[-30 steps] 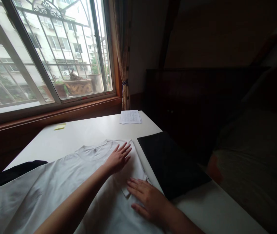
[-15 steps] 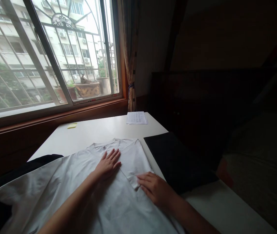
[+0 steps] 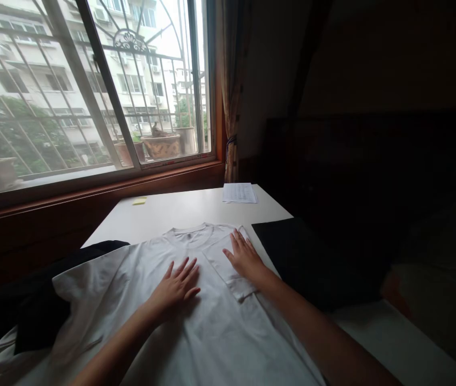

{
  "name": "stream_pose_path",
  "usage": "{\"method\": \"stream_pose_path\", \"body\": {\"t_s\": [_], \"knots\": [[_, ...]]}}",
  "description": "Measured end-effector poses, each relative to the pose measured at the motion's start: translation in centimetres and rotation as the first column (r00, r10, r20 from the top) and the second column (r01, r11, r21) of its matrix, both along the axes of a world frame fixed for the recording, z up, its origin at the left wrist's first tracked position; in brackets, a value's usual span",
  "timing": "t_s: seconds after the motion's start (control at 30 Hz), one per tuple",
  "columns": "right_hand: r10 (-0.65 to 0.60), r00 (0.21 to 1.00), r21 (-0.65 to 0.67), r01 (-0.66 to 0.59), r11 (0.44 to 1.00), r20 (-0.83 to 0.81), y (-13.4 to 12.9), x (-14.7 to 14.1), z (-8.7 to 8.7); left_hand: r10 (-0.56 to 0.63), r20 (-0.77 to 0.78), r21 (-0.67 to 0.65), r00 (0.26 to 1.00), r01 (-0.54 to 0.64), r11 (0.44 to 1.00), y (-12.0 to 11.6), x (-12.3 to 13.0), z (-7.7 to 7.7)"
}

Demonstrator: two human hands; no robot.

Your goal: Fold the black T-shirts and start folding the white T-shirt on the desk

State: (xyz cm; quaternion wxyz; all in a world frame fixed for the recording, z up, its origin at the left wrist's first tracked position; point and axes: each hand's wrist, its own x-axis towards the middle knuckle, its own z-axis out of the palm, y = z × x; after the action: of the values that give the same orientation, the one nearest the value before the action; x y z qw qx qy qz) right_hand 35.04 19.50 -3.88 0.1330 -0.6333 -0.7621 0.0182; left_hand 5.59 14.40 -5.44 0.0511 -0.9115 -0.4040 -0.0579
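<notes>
A white T-shirt point(image 3: 207, 332) lies spread on the table, its collar toward the far side. The sleeve on the right point(image 3: 222, 262) is folded inward over the shirt's front, while the other sleeve point(image 3: 87, 273) stretches out to the left. My left hand point(image 3: 175, 284) rests on the chest below the collar, palm down with its fingers spread. Near the right shoulder, on the folded sleeve, my right hand point(image 3: 246, 257) lies flat with its fingers extended. Neither hand grips the cloth.
The white table point(image 3: 171, 206) carries a stack of printed papers point(image 3: 239, 193) and a yellow sticky note point(image 3: 139, 201) at its far end. Dark cloth point(image 3: 312, 262) lies to the right, with a black garment point(image 3: 43, 300) at the left. Beyond stands a barred window point(image 3: 139, 107).
My right hand has moved from the sleeve's hem up toward the right shoulder. My left hand stays on the chest, a little lower. The view has swung slightly left.
</notes>
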Motion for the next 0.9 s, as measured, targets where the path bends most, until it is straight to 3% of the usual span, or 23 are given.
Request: {"method": "stream_pose_path", "body": {"t_s": [0.13, 0.23, 0.4, 0.63, 0.7, 0.8, 0.9], "knots": [[-0.073, 0.997, -0.115, 0.075, 0.99, 0.023, 2.7, -1.0, -1.6, 0.181, 0.014, -0.056, 0.983, -0.18, 0.982, -1.5, -5.7, -0.9], [-0.084, 0.996, -0.116, 0.087, 0.989, 0.032, 3.5, -0.9, -2.4, 0.296, 0.04, -0.063, 0.954, -0.293, 0.954, -2.1, -8.2, -1.0], [-0.083, 0.994, -0.091, 0.089, 0.992, 0.069, 4.4, -0.3, -3.2, 0.366, 0.038, -0.081, 0.93, -0.362, 0.929, -2.1, -7.7, -0.2], [-0.048, 0.997, -0.048, 0.051, 0.998, 0.06, 5.7, 0.9, -4.6, 0.335, 0.027, -0.085, 0.942, -0.332, 0.939, -1.7, -6.9, 0.5], [-0.041, 0.997, -0.039, 0.044, 0.998, 0.064, 5.9, 1.1, -4.8, 0.331, 0.026, -0.051, 0.943, -0.329, 0.943, -2.5, -7.8, 1.2], [-0.046, 0.996, -0.025, 0.048, 0.999, 0.079, 5.9, 1.1, -4.9, 0.363, 0.08, 0.085, 0.928, -0.37, 0.925, -4.4, -10.6, 3.5], [-0.049, 0.995, -0.005, 0.05, 0.999, 0.085, 5.9, 1.1, -5.2, 0.481, 0.221, 0.236, 0.848, -0.525, 0.818, -6.5, -14.8, 6.5]]}}
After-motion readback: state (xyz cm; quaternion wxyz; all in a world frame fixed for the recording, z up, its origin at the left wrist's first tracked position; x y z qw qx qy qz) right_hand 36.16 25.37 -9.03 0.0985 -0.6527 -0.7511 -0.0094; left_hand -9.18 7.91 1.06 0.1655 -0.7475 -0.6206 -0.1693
